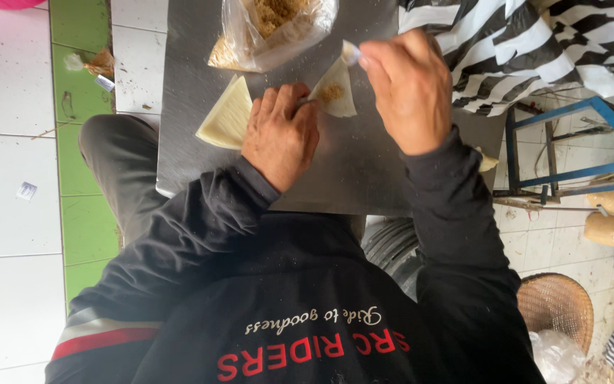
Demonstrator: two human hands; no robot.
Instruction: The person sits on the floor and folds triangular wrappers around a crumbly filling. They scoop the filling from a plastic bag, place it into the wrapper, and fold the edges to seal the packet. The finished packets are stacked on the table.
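Note:
My left hand rests palm down on a steel table, its fingers pressing on a pale triangular pastry wrapper that has a small heap of brown filling on it. A small white spoon is pinched in my right hand just above that wrapper. A stack of pale wrappers lies to the left of my left hand. A clear plastic bag of brown crumbly filling sits open at the far edge of the table.
A black-and-white striped cloth lies at the upper right, above a blue metal frame. A woven basket stands on the white tiled floor at the lower right, near plastic bags. Green tiles run down the left.

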